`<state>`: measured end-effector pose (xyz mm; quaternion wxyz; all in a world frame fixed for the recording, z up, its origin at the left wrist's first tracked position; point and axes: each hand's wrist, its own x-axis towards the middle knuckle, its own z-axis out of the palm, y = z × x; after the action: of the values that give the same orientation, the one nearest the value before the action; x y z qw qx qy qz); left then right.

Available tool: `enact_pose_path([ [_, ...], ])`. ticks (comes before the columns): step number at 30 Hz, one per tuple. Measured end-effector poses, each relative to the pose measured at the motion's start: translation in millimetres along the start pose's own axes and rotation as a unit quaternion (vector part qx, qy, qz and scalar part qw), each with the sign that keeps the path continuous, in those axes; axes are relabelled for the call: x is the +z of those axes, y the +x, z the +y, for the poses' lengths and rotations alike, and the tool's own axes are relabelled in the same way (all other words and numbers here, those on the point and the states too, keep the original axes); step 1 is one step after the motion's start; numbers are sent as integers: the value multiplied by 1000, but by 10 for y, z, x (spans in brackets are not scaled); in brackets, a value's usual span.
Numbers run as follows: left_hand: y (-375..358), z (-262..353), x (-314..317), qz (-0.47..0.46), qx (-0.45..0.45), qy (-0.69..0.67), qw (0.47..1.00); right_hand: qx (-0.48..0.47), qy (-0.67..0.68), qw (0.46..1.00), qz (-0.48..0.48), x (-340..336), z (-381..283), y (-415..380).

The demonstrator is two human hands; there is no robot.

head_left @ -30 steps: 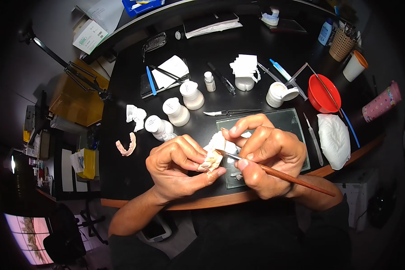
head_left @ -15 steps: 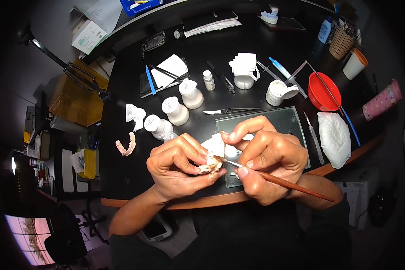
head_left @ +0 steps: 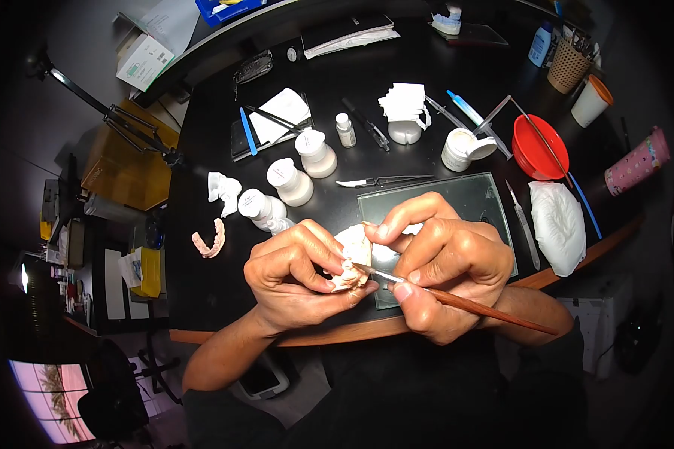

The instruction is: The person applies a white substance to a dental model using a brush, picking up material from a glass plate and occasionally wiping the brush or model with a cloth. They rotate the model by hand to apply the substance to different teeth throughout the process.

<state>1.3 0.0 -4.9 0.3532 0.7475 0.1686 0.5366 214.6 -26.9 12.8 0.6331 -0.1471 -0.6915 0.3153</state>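
Observation:
Pinched between the fingers of my left hand (head_left: 296,275) is a pale dental cast (head_left: 356,243), tooth shapes showing along its near side. My right hand (head_left: 453,269) is closed round a fine brush (head_left: 487,311) with a reddish-brown wooden handle. The brush's tip meets the cast close to my left fingertips, though glare hides the exact contact. My right index finger also reaches the cast's edge. Under my right hand lies a glass slab (head_left: 464,191), partly covered by it.
Left of the hands stand several white-capped powder bottles (head_left: 290,183) and a pink arch-shaped piece (head_left: 209,239). Behind the slab are tweezers (head_left: 386,181) and an open white jar (head_left: 458,150). Right are a red bowl (head_left: 539,150), a metal tool (head_left: 523,223) and a white pouch (head_left: 558,228).
The brush tip has shifted very slightly against the cast. Both hands keep nearly the same place and hold; the whole view has moved a little.

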Motion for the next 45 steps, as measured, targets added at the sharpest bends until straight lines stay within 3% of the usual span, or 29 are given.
enact_pose_path([
  [9,20,4,14,-1,10,4,1000,-1,12,1000,-6,-12,18,-8],
  [12,12,1,12,0,8,4,1000,-13,11,999,52,50,62,-6],
  [23,-13,25,18,10,-13,20,1000,37,95,986,129,130,134,-55],
  [30,-44,-16,-70,49,-18,56,997,34,-142,987,65,-502,-234,-361],
  [38,-55,-21,-129,31,-12,95,995,115,-372,919,55,-522,-495,-928],
  [45,-66,-29,-132,23,-17,91,995,113,-394,911,53,-577,-486,-992],
])
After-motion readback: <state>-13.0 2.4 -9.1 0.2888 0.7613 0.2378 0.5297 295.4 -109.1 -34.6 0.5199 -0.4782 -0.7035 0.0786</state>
